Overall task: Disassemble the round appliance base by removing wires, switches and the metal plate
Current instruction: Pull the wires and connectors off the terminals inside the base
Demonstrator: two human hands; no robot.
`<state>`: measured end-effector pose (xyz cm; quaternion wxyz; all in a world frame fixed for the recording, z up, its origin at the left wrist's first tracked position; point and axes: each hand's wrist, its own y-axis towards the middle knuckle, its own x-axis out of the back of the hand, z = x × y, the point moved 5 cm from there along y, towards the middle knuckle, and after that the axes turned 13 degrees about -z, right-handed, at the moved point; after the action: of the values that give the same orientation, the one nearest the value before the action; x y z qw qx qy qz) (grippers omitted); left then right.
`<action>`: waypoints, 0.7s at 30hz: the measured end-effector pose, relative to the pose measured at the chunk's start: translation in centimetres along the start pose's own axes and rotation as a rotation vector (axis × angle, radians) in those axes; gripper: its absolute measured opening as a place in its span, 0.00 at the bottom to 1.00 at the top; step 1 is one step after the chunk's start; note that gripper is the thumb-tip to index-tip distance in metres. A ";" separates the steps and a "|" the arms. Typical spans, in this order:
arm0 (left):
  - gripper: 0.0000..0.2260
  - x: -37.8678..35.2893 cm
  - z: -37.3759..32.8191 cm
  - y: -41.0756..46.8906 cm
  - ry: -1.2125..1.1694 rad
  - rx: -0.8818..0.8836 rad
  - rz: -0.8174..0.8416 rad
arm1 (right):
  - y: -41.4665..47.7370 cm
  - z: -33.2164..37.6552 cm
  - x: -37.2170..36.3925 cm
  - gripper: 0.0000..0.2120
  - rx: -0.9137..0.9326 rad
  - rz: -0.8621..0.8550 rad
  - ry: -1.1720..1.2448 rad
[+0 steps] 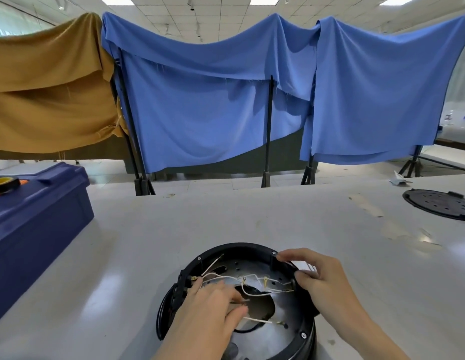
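At the frame's lower centre the round appliance base looks rigid and light, its white wires thin and limp: left hand fingers pinch among them, right hand fingers curl gripping the rim

Round base at the desk's near edge

The base sits on the desk, a bin far left, a round cover far right, draped cloths behind.
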<state>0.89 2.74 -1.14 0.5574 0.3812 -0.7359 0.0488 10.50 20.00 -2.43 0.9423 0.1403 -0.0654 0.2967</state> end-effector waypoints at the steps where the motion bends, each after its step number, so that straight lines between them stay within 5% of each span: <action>1: 0.16 0.5 -0.3 0.0 -0.007 0.011 -0.041 | -0.2 0.0 0.1 0.27 -0.009 0.002 0.011; 6: 0.16 1.6 -3.5 1.4 -0.051 -0.145 -0.228 | -0.6 -0.2 0.1 0.27 -0.050 0.001 0.060; 13: 0.12 -2.4 -5.5 5.0 0.123 -0.228 0.002 | -1.0 -0.1 0.0 0.25 -0.025 -0.005 0.123; 21: 0.10 -2.7 -6.4 6.0 0.085 -0.174 0.034 | -0.9 -0.2 -0.1 0.26 0.031 -0.046 0.097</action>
<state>2.47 11.55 1.05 0.6184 0.3163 -0.7193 0.0104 10.90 19.31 -2.87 0.9487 0.1420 -0.0115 0.2823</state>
